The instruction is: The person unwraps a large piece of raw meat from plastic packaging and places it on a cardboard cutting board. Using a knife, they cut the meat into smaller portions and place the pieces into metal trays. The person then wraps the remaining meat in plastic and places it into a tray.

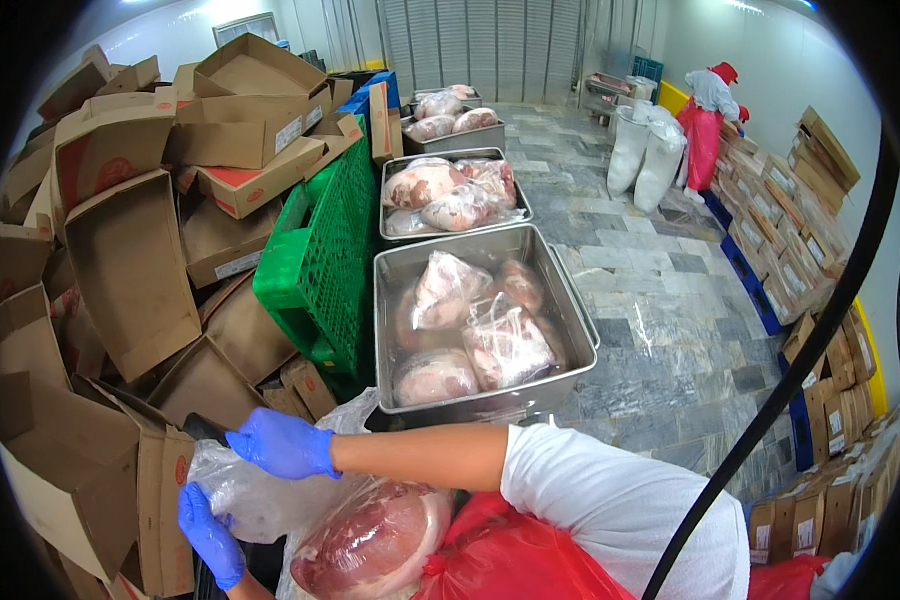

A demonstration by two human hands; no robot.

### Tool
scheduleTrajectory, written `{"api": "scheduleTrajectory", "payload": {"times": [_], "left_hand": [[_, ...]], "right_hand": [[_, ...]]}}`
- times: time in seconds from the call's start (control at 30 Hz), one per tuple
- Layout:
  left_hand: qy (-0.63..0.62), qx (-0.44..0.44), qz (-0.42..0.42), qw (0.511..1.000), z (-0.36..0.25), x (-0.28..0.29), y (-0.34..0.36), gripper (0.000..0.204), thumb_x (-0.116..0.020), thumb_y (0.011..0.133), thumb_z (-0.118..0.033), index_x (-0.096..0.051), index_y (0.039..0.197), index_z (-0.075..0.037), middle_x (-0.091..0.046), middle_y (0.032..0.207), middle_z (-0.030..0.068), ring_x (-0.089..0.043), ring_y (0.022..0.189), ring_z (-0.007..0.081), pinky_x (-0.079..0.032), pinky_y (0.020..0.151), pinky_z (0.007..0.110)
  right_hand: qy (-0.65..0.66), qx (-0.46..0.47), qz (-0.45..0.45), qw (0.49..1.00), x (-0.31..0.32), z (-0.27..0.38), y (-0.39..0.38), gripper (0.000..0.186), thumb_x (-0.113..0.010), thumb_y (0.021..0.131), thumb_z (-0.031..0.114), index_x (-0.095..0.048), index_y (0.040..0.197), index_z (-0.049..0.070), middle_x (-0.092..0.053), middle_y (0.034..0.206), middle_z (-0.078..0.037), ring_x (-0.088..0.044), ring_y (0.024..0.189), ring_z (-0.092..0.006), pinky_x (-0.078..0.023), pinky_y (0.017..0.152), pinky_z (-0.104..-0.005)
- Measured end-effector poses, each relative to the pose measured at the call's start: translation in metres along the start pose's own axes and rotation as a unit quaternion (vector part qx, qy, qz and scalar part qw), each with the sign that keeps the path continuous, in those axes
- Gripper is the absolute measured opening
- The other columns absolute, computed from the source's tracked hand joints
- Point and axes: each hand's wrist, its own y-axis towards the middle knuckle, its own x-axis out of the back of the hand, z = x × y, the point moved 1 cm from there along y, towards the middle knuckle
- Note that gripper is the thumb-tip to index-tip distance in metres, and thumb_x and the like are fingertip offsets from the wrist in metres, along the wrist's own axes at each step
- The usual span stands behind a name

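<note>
My right hand [285, 442], in a blue glove, reaches across from the right and is closed on a clear plastic bag [260, 500]. Just below it my left hand [210, 537], gloved in the same blue, grips the bag's left edge. The bag stretches from both hands toward a large raw cut of meat [370, 540], pink with a pale fat rim, lying against my red apron [530, 555]. Its surface looks glossy, and plastic lies around it. What supports the meat is mostly hidden.
Ahead stands a steel tub [485, 400] of bagged meat in liquid, with another meat-filled tub [457, 230] beyond. A green plastic pallet [315, 260] stands on edge beside cardboard boxes [130, 270] piled left. At right, a co-worker [705, 120] stands near stacked cartons [780, 210].
</note>
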Motion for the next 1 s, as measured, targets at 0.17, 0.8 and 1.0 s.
{"api": "scheduleTrajectory", "payload": {"times": [0.17,0.8,1.0], "left_hand": [[-0.069,0.029,-0.001,0.997,-0.010,-0.001,-0.009,0.027,-0.047,0.099,-0.024,-0.053,0.085,-0.002,-0.052,0.081,0.0029,-0.049,0.074,0.0112,-0.042,0.065,0.027],[0.420,-0.103,0.348,0.832,0.071,-0.092,-0.102,0.077,-0.063,0.082,-0.050,-0.044,0.132,0.004,-0.045,0.134,0.0289,-0.041,0.125,0.0455,-0.027,0.106,0.055],[0.402,0.009,0.479,0.780,0.061,-0.078,-0.133,0.079,-0.054,0.083,-0.060,-0.042,0.139,-0.006,-0.037,0.141,0.0297,-0.033,0.131,0.0481,-0.014,0.109,0.062]], "right_hand": [[0.011,-0.011,-0.038,0.999,0.001,0.011,-0.009,0.049,-0.042,0.098,0.033,-0.052,0.067,-0.005,-0.042,0.063,-0.027,-0.029,0.059,-0.0388,-0.036,0.058,-0.0458],[0.018,-0.019,-0.153,0.988,0.051,0.020,-0.008,0.045,-0.043,0.099,0.028,-0.054,0.070,-0.006,-0.048,0.065,-0.028,-0.032,0.058,-0.0384,-0.038,0.057,-0.0446],[0.079,-0.020,-0.209,0.974,0.085,0.018,0.001,0.044,-0.048,0.099,0.031,-0.055,0.069,0.000,-0.045,0.062,0.002,-0.035,0.064,-0.0083,-0.038,0.059,-0.0316]]}}
